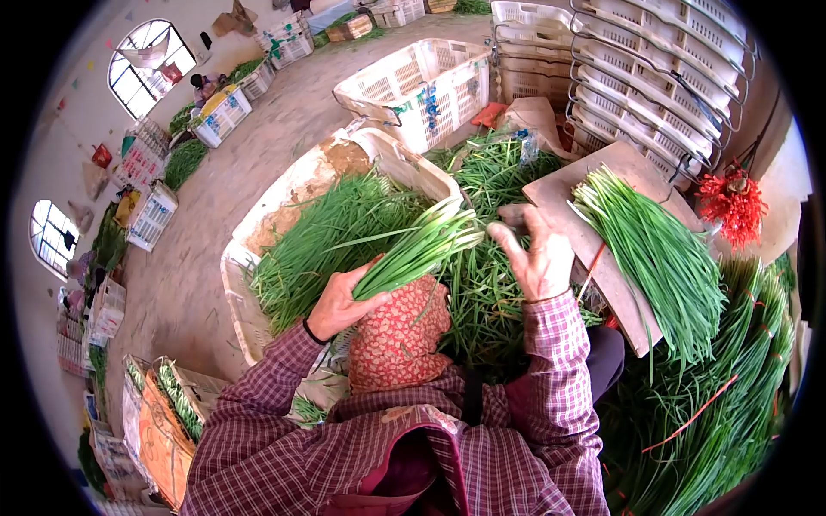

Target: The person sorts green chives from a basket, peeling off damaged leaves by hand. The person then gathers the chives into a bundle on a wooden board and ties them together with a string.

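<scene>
My left hand (344, 305) is closed around a bunch of garlic chives (422, 247), its pale stem ends pointing up and right. Close to those ends, my right hand (544, 258) is raised with fingers and thumb apart, and nothing shows in it. Beneath the bunch, loose chives (331, 228) fill part of a white crate (243, 297) on the left. More loose greens (486, 318) lie in a heap between my hands. To the right, a larger bundle of chives (658, 254) rests on a wooden board (551, 185). A red floral cloth (400, 335) covers my lap.
Tied chive bundles (714, 413) are piled at lower right. Red ties (733, 206) hang beside a tall stack of white crates (654, 95). Another crate (422, 86) stands ahead. Along the left wall are crates with greens (222, 116) and a person (200, 86).
</scene>
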Demonstrator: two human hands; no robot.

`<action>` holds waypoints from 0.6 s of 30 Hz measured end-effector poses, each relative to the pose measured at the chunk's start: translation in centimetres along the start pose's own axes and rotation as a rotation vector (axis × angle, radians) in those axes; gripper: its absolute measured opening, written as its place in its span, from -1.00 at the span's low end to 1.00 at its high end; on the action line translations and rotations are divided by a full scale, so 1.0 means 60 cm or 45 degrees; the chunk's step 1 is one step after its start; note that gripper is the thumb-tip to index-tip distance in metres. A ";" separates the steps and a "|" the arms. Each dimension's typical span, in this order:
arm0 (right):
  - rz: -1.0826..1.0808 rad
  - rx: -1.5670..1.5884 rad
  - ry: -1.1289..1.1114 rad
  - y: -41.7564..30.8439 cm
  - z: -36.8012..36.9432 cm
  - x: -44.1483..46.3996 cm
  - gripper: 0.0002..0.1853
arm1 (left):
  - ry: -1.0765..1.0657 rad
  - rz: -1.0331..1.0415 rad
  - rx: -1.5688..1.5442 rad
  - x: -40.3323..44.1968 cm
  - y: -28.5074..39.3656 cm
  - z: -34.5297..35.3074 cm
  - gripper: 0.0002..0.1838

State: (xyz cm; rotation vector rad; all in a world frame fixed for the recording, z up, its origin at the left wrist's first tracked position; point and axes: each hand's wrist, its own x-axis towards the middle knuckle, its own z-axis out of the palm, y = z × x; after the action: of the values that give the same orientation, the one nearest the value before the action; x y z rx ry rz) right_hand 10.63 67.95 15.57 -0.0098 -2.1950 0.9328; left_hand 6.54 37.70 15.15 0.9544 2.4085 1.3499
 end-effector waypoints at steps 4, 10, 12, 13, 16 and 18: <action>-0.033 -0.043 -0.049 -0.021 0.044 -0.001 -0.76 | -0.017 0.054 0.043 0.001 0.004 0.004 -0.54; -0.066 -0.315 0.205 0.047 0.028 0.005 -0.82 | -0.032 0.008 0.092 0.000 0.016 -0.009 -0.52; -0.133 -0.587 0.401 0.097 0.009 0.004 -0.75 | -0.028 0.006 0.082 -0.001 0.014 -0.012 -0.52; 0.005 -0.574 0.370 0.121 -0.009 0.004 -0.74 | -0.026 0.002 0.072 -0.003 0.011 -0.014 -0.52; 0.179 -0.793 0.512 0.178 -0.063 0.001 -0.84 | -0.028 -0.001 0.085 -0.012 -0.010 -0.031 -0.46; 0.342 -0.877 0.512 0.203 -0.107 -0.006 -0.86 | 0.021 -0.052 0.111 -0.022 -0.009 -0.044 -0.52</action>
State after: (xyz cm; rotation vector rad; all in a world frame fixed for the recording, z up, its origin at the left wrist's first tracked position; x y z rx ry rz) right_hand 11.78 80.80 10.71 -0.7631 -2.0463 0.2298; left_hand 6.03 34.87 16.02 0.9133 2.5035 1.2527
